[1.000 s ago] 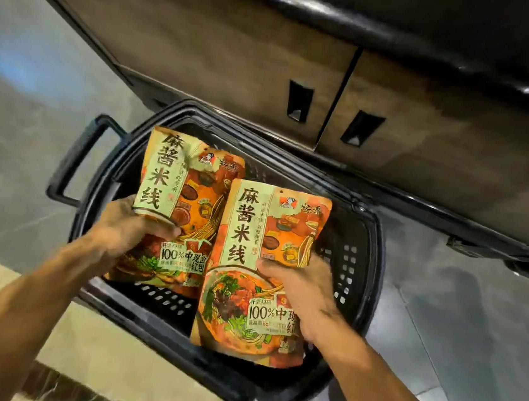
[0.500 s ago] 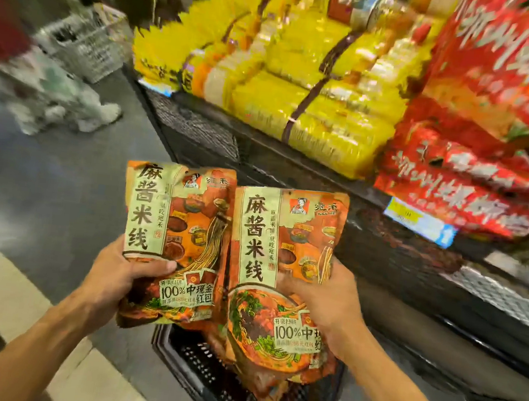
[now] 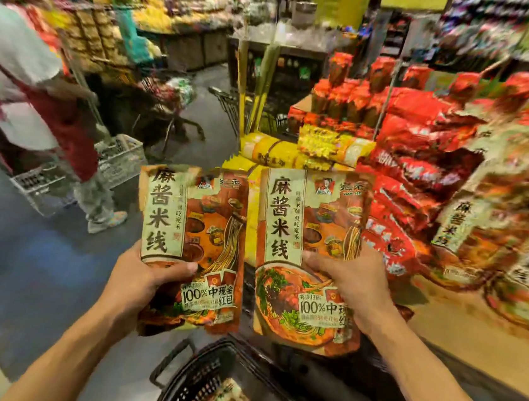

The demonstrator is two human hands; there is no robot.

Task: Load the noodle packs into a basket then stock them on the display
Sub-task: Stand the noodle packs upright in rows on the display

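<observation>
There is just one camera, worn on the person's head. It looks forward and a bit down, over both arms. The left hand and right hand are very close, each holding up a noodle pack. Right under the camera is the black basket. Farther off, ahead and to the right, is the display. The far parts look blurry.
</observation>
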